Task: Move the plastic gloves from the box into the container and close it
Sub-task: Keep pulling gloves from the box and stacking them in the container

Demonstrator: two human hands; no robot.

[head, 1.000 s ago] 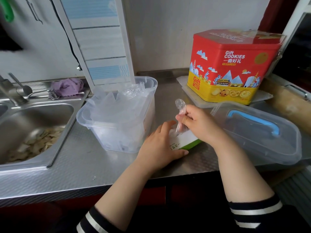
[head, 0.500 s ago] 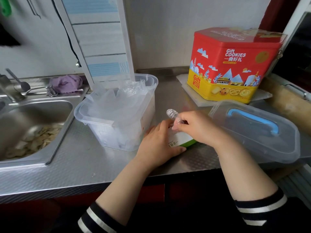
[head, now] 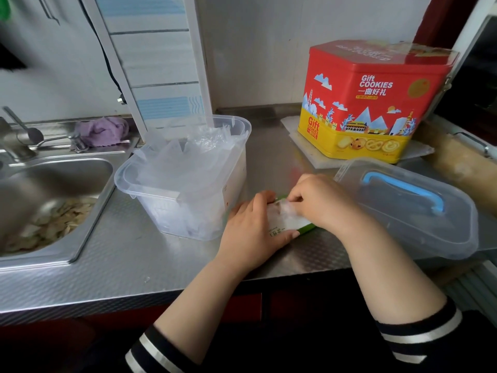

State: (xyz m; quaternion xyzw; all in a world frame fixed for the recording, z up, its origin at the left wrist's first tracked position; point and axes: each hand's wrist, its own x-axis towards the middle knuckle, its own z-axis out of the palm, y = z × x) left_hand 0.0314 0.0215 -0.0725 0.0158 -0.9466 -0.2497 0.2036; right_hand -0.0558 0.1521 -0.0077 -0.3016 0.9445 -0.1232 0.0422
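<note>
Box [head: 289, 224] (white and green) between both hands [head: 285, 211].

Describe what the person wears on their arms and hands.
Both hands, left hand and right hand, are bare: no gloves, rings or watch show. The forearms are uncovered, with dark knitted sleeves pushed up near the elbows, each cuff banded with white stripes.

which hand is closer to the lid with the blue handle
Right. The right hand is beside the lid, close to its near-left rim, at the glove box. The left hand holds the box farther left.
</note>
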